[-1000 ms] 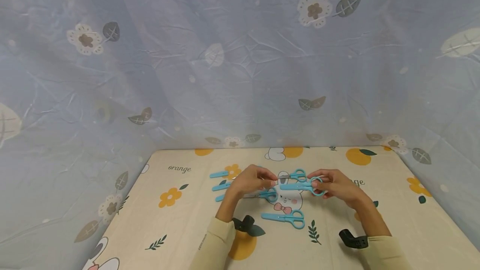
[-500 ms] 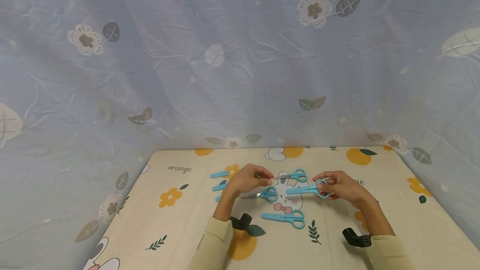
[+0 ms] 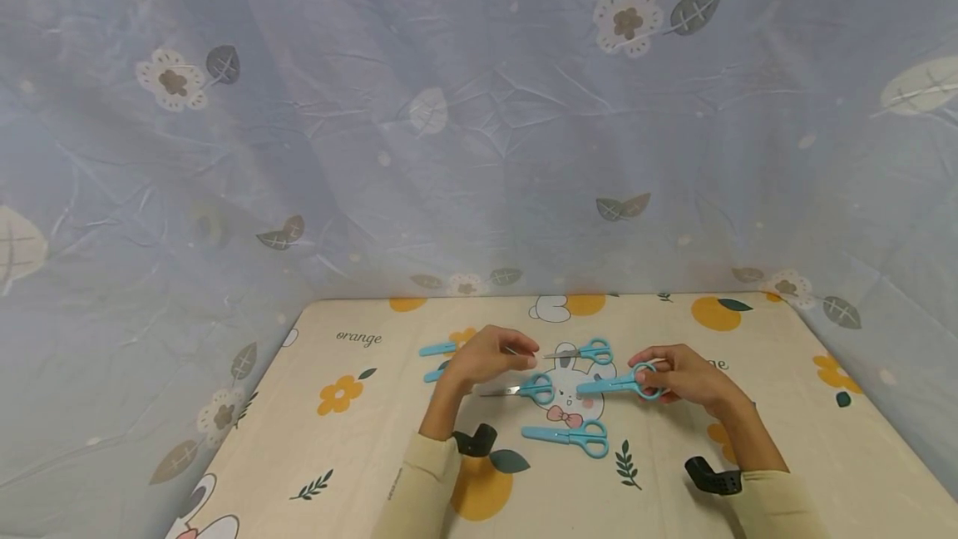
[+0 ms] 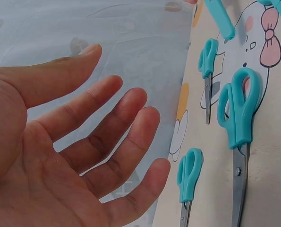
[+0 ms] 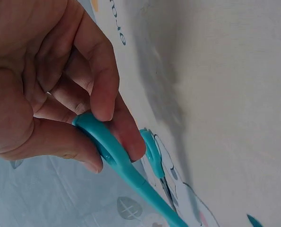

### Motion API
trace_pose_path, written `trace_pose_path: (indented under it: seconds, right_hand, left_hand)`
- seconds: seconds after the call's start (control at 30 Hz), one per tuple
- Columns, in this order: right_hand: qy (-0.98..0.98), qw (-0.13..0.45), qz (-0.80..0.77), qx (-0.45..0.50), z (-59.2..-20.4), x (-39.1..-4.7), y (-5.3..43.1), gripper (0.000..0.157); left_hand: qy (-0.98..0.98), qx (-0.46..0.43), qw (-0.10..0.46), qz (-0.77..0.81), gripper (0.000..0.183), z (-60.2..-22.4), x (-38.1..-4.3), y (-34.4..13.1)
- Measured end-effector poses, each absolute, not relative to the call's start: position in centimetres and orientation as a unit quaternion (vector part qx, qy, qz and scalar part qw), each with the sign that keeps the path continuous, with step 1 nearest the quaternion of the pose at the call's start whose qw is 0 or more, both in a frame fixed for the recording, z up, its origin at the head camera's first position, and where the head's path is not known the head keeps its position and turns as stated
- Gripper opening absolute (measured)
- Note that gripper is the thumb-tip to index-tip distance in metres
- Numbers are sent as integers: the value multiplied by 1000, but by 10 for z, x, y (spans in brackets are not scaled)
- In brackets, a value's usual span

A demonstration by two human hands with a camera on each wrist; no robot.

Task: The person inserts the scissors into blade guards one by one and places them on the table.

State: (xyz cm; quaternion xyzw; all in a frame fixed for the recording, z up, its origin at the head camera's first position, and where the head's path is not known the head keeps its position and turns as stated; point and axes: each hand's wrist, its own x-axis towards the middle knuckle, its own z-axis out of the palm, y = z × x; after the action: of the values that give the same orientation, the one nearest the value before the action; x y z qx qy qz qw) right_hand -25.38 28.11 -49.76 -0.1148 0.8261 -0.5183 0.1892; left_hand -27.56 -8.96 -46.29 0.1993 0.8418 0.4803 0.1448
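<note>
My right hand (image 3: 677,374) pinches blue scissors (image 3: 614,383) by the finger loops, with a matching blue cover over the blades; they point left above the table. In the right wrist view the thumb and fingers close on the loop (image 5: 107,139). My left hand (image 3: 494,356) is empty, fingers spread and slightly bent, as the left wrist view shows. Near its fingertips lie bare-bladed scissors (image 3: 595,351), and below them more bare-bladed scissors (image 3: 537,389). A third bare-bladed pair (image 4: 190,175) shows in the left wrist view, hidden by the left hand in the head view.
Covered scissors (image 3: 565,434) lie nearest the front, between the forearms. Left of my left hand are loose blue blade covers (image 3: 437,348), partly hidden by the arm. The patterned tablecloth (image 3: 359,456) meets a hanging grey-blue sheet (image 3: 479,148) at the back.
My right hand has moved slightly right and toward me with the covered scissors. My left hand has drawn left, away from the bare-bladed scissors at the back, which stay on the table.
</note>
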Motion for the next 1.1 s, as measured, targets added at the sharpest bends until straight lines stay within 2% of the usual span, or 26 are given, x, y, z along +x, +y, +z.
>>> trace_pose_path:
  seconds: [0.23, 0.6, 1.1]
  right_hand:
    - [837, 179, -504, -113, -498, -252, 279, 44]
    - [889, 130, -435, -65, -501, -252, 277, 31]
    - [915, 87, -388, -59, -498, -250, 277, 29]
  left_hand:
    - [842, 208, 141, 477, 28, -461, -276, -91]
    - [839, 208, 141, 483, 24, -461, -276, -92]
    - [842, 207, 139, 478, 25, -461, -277, -99]
